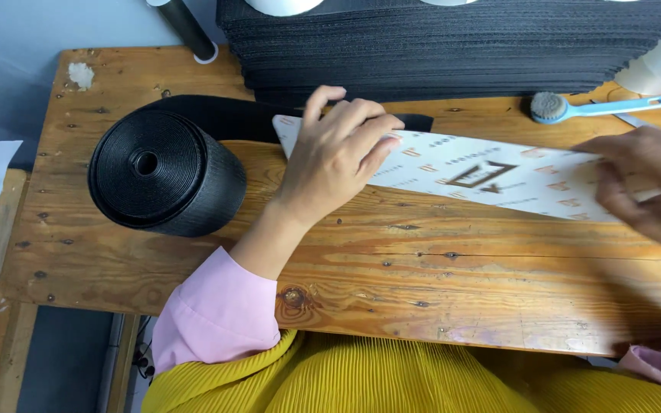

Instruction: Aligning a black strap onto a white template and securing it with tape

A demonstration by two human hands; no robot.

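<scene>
Pressing flat under your left hand (342,149): a printed white strip (491,172), long and narrow, patterned with pale orange marks and one dark emblem near its middle.

- Long axis: the strip runs from your left hand across to your right hand (648,187), dropping slightly towards you at the right end. It lies crosswise in front of you, not pointing away.
- Left hand: palm down, fingers spread loosely and laid over the strip's left end; the corner of the strip shows just beyond your fingertips. Touching, holding it down on the wooden workbench (392,268).
- Right hand: blurred at the right edge of view. It rests on or at the strip's right end with fingers bent; whether it pinches the strip or only presses it, you cannot tell.
- Nearer hand: both are on the strip, one at each end; the emblem sits between them, closer to your right hand.
- Black webbing roll (164,174): to the left of your left hand, lying on its side with its core facing up and out. Its loose tail (246,116) passes behind your left hand, under or just behind the strip's left end.
- Stack of black sheets (453,46): beyond both hands, at the far edge of the bench.
- Blue-handled brush (575,108): beyond the strip, between your hands and nearer the right one, apart from the strip.
</scene>
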